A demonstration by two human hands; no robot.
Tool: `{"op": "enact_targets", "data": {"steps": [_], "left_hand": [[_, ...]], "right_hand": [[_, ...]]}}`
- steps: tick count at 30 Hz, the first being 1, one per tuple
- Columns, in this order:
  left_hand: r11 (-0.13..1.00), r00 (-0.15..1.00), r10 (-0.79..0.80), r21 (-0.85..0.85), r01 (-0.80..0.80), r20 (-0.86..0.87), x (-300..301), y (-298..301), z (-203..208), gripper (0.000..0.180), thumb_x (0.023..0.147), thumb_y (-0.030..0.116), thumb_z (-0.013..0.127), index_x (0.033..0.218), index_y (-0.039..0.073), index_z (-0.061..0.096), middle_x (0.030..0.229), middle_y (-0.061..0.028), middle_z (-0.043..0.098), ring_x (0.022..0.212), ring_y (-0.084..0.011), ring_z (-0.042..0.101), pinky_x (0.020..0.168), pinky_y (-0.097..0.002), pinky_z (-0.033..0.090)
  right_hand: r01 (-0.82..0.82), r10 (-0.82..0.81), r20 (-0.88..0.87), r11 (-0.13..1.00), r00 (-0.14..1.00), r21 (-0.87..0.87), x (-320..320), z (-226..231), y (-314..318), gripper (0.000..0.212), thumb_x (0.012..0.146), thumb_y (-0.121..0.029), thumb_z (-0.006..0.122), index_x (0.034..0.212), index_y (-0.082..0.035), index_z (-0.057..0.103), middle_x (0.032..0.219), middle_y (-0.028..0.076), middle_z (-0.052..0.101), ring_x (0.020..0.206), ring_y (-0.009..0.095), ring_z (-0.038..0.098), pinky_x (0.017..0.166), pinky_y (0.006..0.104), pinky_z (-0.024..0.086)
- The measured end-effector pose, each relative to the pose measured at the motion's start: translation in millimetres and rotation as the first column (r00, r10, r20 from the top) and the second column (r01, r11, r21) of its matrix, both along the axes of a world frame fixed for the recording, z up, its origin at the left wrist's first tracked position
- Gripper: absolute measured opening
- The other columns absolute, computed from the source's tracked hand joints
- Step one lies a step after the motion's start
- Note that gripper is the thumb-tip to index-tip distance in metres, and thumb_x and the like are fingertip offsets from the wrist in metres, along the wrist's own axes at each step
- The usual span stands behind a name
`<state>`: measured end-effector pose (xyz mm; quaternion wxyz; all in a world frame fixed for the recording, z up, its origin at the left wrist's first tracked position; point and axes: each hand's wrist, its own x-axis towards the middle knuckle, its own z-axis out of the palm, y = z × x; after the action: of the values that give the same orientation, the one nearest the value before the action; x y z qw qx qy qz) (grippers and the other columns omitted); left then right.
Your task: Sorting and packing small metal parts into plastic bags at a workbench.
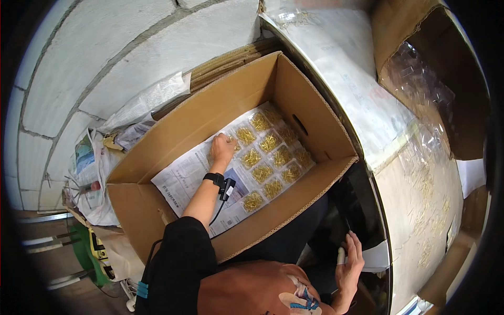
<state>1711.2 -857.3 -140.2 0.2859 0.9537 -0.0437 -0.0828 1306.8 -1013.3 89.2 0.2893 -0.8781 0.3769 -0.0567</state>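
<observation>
A large open cardboard box [152, 202] stands before me, its bottom lined with printed newspaper [184, 178]. On the paper, small transparent packs [261, 172] of thin gold-coloured metal pieces sit in rows toward the right side. My left hand [223, 149] reaches into the box, its fingers closed on one such pack [234, 143] at the left end of the rows. That pack is partly covered by the fingers. Outside the box, at the lower right, my right hand [350, 265] is held with its fingers stretched and nothing in it. One finger has a pale covering.
At right, a paper-covered worktop [362, 89] carries scattered gold-coloured pieces [425, 210]. A tipped carton [404, 26] there holds transparent plastic packs [420, 79]. A block wall [89, 63] rises behind the box. Flattened cardboard [231, 65] and crumpled newspaper [92, 157] lie along it.
</observation>
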Motion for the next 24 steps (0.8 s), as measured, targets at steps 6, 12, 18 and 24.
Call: {"op": "enact_targets", "data": {"steps": [6,12,18,24], "left_hand": [[0.992,0.997,-0.065,-0.104,0.068,0.032,-0.5,9.0,-11.0,0.028,0.067,0.024,0.076,0.070,0.003,0.058,0.081,-0.0176,0.058,0.077,-0.0354,0.057,0.068,-0.0442,0.046],[0.996,0.984,-0.079,-0.025,0.084,0.160,-3.8,9.1,-7.8,0.019,0.074,0.018,0.070,0.074,0.002,0.060,0.080,-0.0163,0.058,0.080,-0.0356,0.058,0.067,-0.0437,0.046],[0.978,0.991,-0.067,-0.190,0.089,0.120,-7.1,19.7,2.8,0.015,0.076,0.018,0.067,0.078,0.003,0.063,0.080,-0.0129,0.059,0.073,-0.0269,0.060,0.064,-0.0380,0.046],[0.984,0.984,-0.143,-0.092,0.153,0.106,-17.3,12.0,5.9,0.013,0.074,0.017,0.070,0.080,0.007,0.064,0.083,-0.0103,0.060,0.079,-0.0297,0.059,0.068,-0.0396,0.046]], "right_hand": [[-0.026,0.026,0.000,1.000,1.000,-0.011,6.2,-3.1,-0.7,0.036,0.077,0.012,0.053,0.112,0.002,0.056,0.120,0.017,0.055,0.100,0.033,0.061,0.084,0.0350,0.050],[-0.063,0.062,-0.010,0.998,0.998,-0.032,5.6,-2.5,2.4,0.032,0.078,0.008,0.058,0.109,0.001,0.058,0.117,0.017,0.057,0.100,0.035,0.060,0.083,0.0371,0.050],[-0.071,0.070,-0.014,0.996,0.997,-0.057,-0.8,-1.2,4.8,0.032,0.077,0.008,0.058,0.108,0.001,0.058,0.115,0.017,0.058,0.099,0.036,0.060,0.083,0.0382,0.050],[-0.142,0.142,0.004,0.990,0.990,-0.010,-0.5,-14.8,7.4,0.032,0.075,0.009,0.057,0.106,0.002,0.059,0.112,0.019,0.059,0.098,0.037,0.060,0.084,0.0392,0.049]]}}
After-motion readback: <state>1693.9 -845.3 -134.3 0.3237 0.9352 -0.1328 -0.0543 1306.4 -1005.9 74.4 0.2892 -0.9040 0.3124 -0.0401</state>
